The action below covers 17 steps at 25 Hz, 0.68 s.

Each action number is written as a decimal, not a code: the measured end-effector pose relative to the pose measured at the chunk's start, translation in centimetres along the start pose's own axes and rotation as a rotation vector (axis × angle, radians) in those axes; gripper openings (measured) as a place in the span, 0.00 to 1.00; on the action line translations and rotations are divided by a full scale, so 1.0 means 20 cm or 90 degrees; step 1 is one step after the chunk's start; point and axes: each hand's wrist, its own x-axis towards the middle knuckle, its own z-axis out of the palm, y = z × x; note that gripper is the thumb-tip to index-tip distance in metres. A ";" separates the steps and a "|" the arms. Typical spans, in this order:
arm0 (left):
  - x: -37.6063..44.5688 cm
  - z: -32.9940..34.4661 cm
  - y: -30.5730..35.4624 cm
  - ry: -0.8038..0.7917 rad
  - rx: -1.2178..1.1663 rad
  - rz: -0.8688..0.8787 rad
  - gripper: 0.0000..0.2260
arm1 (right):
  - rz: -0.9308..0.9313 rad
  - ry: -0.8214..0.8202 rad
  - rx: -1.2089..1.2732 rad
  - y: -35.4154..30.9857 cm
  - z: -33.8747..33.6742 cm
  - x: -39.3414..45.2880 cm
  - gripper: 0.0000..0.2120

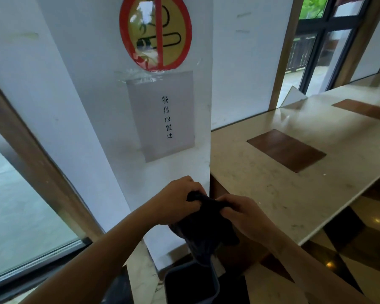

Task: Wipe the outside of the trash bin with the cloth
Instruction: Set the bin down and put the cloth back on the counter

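Observation:
A dark cloth [203, 229] hangs bunched between both hands, in front of a white pillar. My left hand [176, 199] grips its upper left part and my right hand [242, 216] grips its upper right part. The cloth's lower end dangles just above the open mouth of a small grey-blue trash bin [215, 281] standing on the floor at the bottom of the view. The bin's inside looks dark; only its rim and part of its top show, and its outer walls are mostly out of frame.
A white pillar [119, 128] with a no-smoking sign [156, 31] and a paper notice [162, 115] stands straight ahead. A long marble counter [283, 194] with brown inset panels runs to the right. Glass windows flank the left. Patterned tile floor [338, 260] lies below.

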 end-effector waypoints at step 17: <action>0.48 0.30 0.06 0.040 -0.398 0.011 0.05 | 0.132 0.240 0.010 0.22 -0.34 -0.13 0.10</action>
